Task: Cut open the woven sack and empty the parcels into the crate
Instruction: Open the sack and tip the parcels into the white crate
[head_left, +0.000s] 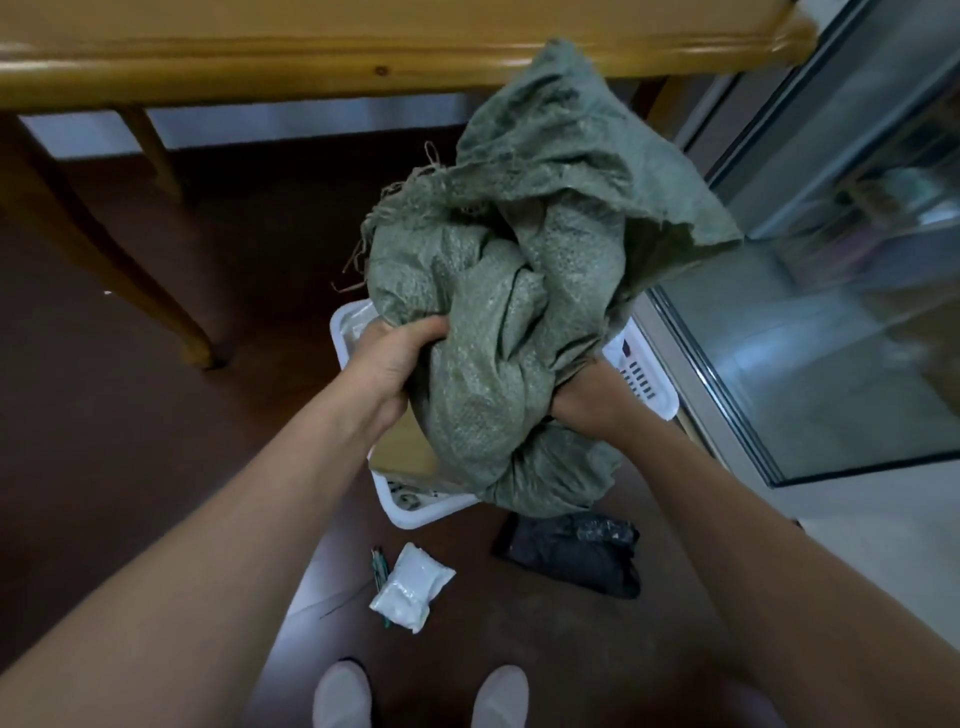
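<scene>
Head view. Left hand (395, 358): fingers curled tight into a bunched fold of the green woven sack (519, 260), thumb on top. Right hand (587, 400): closed round a gathered wad of the same sack, fingers mostly buried in the cloth. Sack: crumpled, held up over the white plastic crate (644, 384), frayed threads hanging at its left edge, lower end drooping past the crate's near rim. Brown cardboard parcel (405, 447): inside the crate, partly under the sack. White padded parcel (410, 587) and black plastic parcel (571, 551): on the dark brown floor (130, 415), near the crate. Wooden table (363, 57): beyond. Glass door (831, 312): right.
</scene>
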